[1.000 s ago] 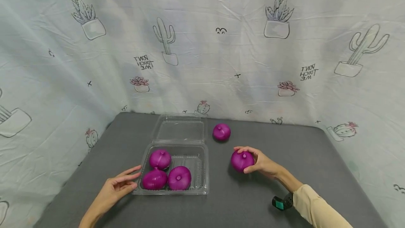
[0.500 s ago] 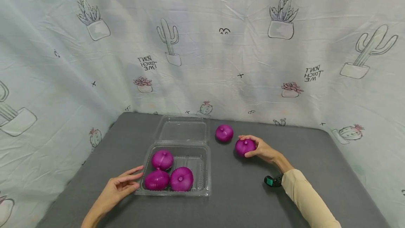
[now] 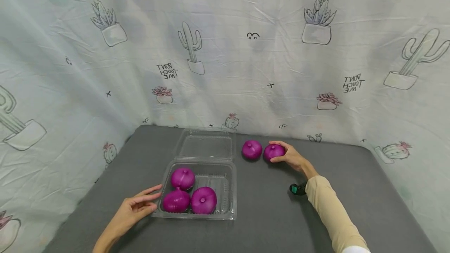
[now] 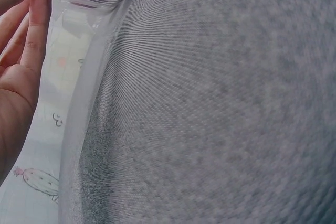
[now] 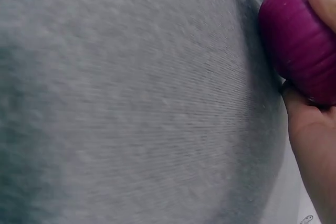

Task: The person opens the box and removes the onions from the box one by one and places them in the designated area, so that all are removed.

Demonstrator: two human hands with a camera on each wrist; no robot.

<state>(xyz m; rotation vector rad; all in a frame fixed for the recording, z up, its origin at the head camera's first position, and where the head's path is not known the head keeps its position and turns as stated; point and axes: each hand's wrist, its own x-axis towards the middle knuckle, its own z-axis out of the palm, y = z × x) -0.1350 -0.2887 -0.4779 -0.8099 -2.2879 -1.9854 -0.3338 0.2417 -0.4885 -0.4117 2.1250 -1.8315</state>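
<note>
At the back of the table, my right hand [image 3: 292,157] grips a purple onion [image 3: 274,152] between thumb and fingers. A second onion [image 3: 252,149] sits just left of it. My left hand [image 3: 131,208] touches the left edge of a clear plastic clamshell box [image 3: 229,212], its fingers fairly straight. Three onions lie in the box: one at the back left [image 3: 183,178], one at the front left [image 3: 176,200] and one at the front middle [image 3: 204,200]. In the right wrist view, the held onion [image 5: 299,35] is close up, thumb below it.
The box's lid [image 3: 205,145] lies folded open behind its tray. Grey cloth covers the table [image 3: 267,221]. A white curtain [image 3: 225,50] printed with cacti hangs behind and at the sides. A dark wrist device [image 3: 297,189] is at my right wrist.
My right hand has carried its onion away from me to the back of the table, beside the other loose onion. My left hand has stayed at the box's edge.
</note>
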